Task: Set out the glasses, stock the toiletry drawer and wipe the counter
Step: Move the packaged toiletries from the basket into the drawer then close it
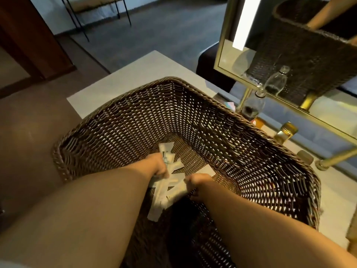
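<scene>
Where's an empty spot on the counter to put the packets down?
Bare counter lies beyond the basket, out to its far corner. It is crowded right of the basket, where bottles stand under the mirror. Both hands, left hand and right hand, are down among the white packets.

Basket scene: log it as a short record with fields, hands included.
container: dark wicker basket on a pale counter
contents: white paper-wrapped packets piled on the basket floor
left hand: inside the basket, closed on some packets
right hand: inside the basket, fingers on the pile; grip unclear
beside basket: clear glass bottle, gold-capped bottle
behind: gold-framed mirror reflecting the basket
</scene>
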`<state>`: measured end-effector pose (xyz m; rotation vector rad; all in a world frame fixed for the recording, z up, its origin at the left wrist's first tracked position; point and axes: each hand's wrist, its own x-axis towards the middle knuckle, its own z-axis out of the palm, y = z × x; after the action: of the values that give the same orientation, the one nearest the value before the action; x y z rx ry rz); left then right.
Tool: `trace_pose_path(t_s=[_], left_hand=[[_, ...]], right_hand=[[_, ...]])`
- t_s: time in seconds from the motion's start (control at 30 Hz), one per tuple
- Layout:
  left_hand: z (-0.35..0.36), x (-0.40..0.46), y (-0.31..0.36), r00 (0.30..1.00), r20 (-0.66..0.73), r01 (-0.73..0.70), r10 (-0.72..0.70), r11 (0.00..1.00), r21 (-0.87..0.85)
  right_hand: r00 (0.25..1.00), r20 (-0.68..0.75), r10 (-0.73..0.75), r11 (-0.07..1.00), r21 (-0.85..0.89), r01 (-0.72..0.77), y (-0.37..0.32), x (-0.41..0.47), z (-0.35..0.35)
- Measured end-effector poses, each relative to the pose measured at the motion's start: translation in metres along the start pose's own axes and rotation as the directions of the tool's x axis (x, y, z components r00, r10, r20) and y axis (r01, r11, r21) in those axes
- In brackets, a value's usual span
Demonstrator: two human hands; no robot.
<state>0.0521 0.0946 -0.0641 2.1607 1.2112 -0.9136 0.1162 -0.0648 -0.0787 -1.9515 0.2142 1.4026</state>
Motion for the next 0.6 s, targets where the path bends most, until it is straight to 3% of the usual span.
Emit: trace_pose_path(t_s=[0.1,0.17,0.27,0.4,0.5,0.6], left_hand=[[0.01,-0.008,0.004,0.995,-0.095,0.04,-0.043,0.998,-0.04],[0.013,-0.013,0.003,0.99,-0.132,0.04,-0.053,0.994,-0.097],[0.017,-0.014,0.004,0.989,-0.128,0.046,-0.071,0.98,-0.193],[0.023,-0.014,0.002,0.984,-0.166,0.026,-0.066,0.972,-0.234],[0.027,-0.017,0.001,0.977,-0.208,-0.004,-0.043,0.975,-0.222],[0.029,-0.018,0.0,0.975,-0.22,-0.03,-0.024,0.97,-0.242]], right_hand=[[0.995,-0.051,0.083,0.995,-0.052,-0.086,-0.001,0.012,0.004],[0.989,-0.094,0.111,0.946,-0.294,-0.134,-0.005,0.006,0.004],[0.993,-0.079,-0.089,0.794,-0.607,0.023,-0.009,0.003,0.011],[0.989,-0.006,-0.15,0.597,-0.798,0.085,0.002,0.008,0.029],[0.974,-0.168,-0.152,0.837,-0.546,0.036,0.015,0.017,0.043],[0.956,-0.274,-0.101,0.917,-0.399,-0.018,0.021,0.026,0.051]])
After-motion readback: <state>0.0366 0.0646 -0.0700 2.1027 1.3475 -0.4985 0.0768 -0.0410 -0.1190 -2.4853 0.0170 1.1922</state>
